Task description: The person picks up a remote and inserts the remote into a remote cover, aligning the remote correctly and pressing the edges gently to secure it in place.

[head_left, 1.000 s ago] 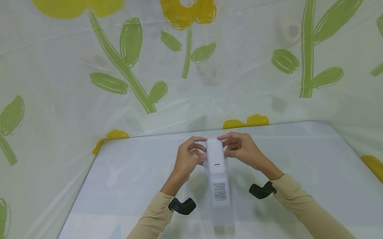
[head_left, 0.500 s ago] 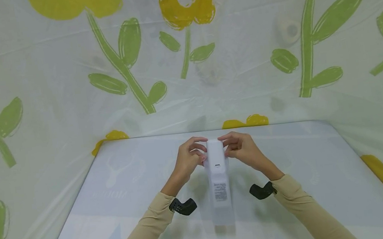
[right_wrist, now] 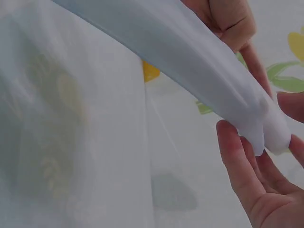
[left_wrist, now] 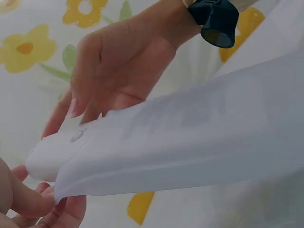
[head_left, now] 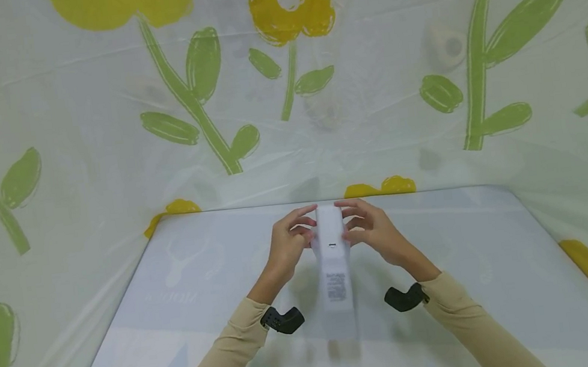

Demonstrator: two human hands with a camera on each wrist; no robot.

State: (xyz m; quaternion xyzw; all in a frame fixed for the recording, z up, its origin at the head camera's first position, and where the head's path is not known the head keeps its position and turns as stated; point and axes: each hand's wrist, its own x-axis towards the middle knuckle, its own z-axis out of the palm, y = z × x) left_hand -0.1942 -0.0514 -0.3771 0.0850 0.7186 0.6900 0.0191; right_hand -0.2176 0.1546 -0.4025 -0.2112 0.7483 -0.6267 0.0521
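White device (head_left: 329,225), its far end protruding from a translucent sleeve (head_left: 341,323), sits between left hand (head_left: 289,238) and right hand (head_left: 378,228), whose fingers pinch the sleeve's 2 sides over the counter (head_left: 442,239); uneven tugging could tear it or drop the device. Flowered sheeting (head_left: 367,108) hangs beyond.

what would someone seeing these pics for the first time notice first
Probably the white device in the middle of the head view, its far end poking out of a pale translucent sleeve, with the left hand and right hand on either side of that end. Next, likely the large orange flower at the top centre, printed on the whitish sheet behind the table.
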